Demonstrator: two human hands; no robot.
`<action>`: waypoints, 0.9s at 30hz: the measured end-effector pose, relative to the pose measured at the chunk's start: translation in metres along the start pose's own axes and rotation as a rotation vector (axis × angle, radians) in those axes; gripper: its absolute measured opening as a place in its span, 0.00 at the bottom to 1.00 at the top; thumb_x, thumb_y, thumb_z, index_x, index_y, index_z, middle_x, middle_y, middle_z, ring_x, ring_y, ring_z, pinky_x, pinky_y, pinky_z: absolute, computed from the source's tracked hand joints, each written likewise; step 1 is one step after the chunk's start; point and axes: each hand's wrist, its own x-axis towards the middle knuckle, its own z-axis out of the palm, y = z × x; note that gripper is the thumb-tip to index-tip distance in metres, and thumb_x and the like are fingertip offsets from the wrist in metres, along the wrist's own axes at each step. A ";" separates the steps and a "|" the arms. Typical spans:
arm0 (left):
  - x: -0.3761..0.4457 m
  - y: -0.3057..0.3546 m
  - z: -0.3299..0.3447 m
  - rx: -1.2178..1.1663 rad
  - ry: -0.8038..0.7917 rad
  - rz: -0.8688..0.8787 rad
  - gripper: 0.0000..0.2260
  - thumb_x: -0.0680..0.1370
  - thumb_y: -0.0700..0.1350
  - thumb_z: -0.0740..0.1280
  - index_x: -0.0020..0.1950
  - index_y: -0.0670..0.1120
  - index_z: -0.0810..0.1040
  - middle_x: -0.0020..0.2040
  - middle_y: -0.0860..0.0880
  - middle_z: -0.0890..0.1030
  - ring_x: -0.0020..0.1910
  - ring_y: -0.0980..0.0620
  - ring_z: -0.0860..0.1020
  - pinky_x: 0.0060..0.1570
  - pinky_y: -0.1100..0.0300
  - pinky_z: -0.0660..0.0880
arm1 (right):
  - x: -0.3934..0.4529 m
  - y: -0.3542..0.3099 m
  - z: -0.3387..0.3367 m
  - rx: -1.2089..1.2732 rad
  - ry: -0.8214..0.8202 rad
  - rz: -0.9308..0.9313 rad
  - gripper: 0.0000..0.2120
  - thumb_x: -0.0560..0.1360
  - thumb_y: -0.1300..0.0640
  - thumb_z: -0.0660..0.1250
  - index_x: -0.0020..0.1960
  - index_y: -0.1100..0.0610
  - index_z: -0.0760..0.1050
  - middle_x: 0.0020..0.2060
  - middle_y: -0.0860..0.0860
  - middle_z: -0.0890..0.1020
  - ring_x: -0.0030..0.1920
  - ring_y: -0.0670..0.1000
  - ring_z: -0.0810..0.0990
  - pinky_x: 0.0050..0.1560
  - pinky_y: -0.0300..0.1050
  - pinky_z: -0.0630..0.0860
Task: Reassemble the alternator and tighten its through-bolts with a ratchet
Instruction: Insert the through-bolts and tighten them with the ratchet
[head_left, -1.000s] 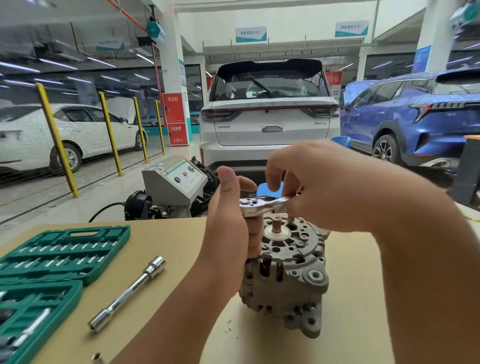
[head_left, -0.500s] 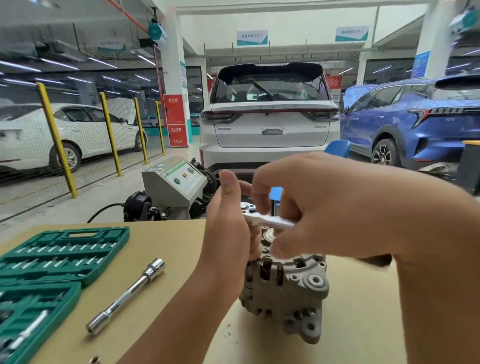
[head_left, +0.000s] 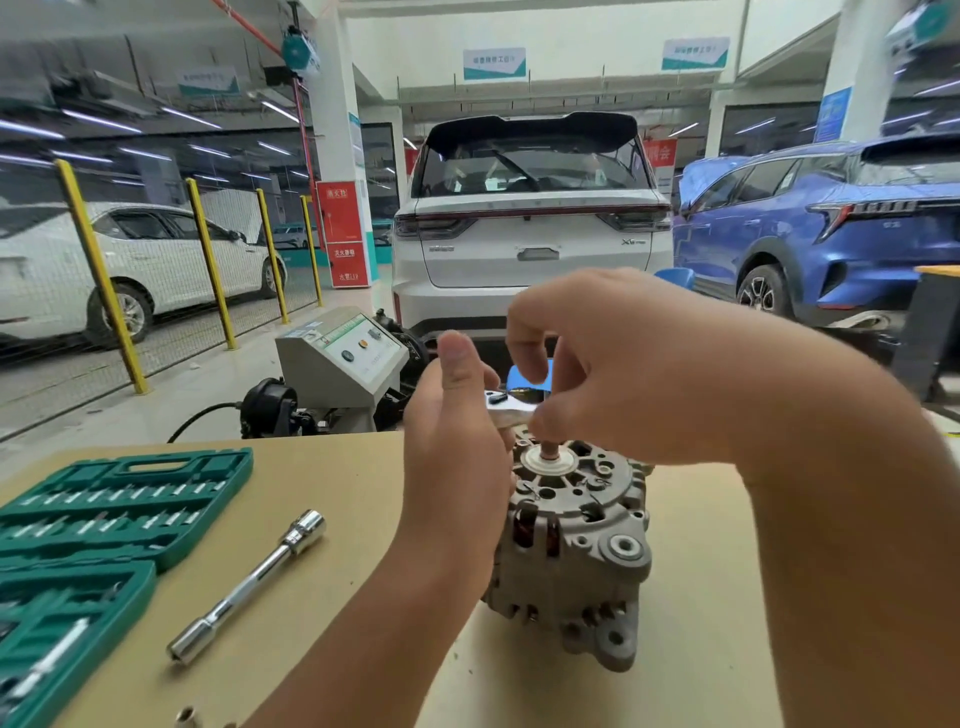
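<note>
Garage: parked cars fill the upper frame, a white SUV (head_left: 530, 228) in the middle, a blue car (head_left: 831, 228) at right, a white car (head_left: 130, 260) behind yellow posts at left.
Desk: tan desk (head_left: 337, 597) across the lower frame.
Alternator: grey alternator (head_left: 571, 551) stands on the desk at lower centre, shaft end up.
Ratchet: silver ratchet (head_left: 511, 408) lies level just above the alternator's top, between the two hands.
Left hand: left hand (head_left: 452, 441) is upright beside the alternator's left edge, thumb raised; fingers curl behind toward the ratchet head, and I cannot tell whether this grip holds anything.
Right hand: right hand (head_left: 623, 364) comes from the right, its grip pinching the ratchet handle.
Extension bar: chrome extension bar (head_left: 249, 587) lies slantwise at lower left.
Tool case: open green tool case (head_left: 104, 519) sits at the left edge.
Machine: grey control box (head_left: 343, 358) stands beyond the desk.
</note>
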 end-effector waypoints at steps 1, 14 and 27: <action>0.000 0.000 0.000 0.011 -0.013 0.026 0.23 0.78 0.71 0.55 0.35 0.57 0.73 0.24 0.56 0.64 0.21 0.56 0.61 0.26 0.58 0.59 | 0.003 0.002 0.003 -0.026 0.018 0.014 0.11 0.73 0.60 0.71 0.42 0.48 0.72 0.40 0.44 0.76 0.39 0.44 0.75 0.35 0.43 0.74; 0.003 0.001 -0.006 -0.075 -0.110 -0.061 0.28 0.73 0.75 0.56 0.45 0.51 0.72 0.20 0.55 0.63 0.18 0.58 0.60 0.20 0.66 0.59 | 0.001 0.002 -0.005 -0.058 0.001 0.034 0.10 0.74 0.60 0.71 0.45 0.47 0.72 0.43 0.43 0.77 0.42 0.45 0.77 0.41 0.43 0.79; 0.004 0.000 -0.008 -0.089 -0.091 -0.014 0.23 0.75 0.71 0.59 0.44 0.50 0.72 0.23 0.54 0.65 0.20 0.55 0.62 0.22 0.62 0.62 | 0.003 -0.001 0.005 -0.085 0.030 0.015 0.09 0.74 0.59 0.72 0.45 0.47 0.73 0.40 0.44 0.76 0.39 0.45 0.75 0.38 0.44 0.78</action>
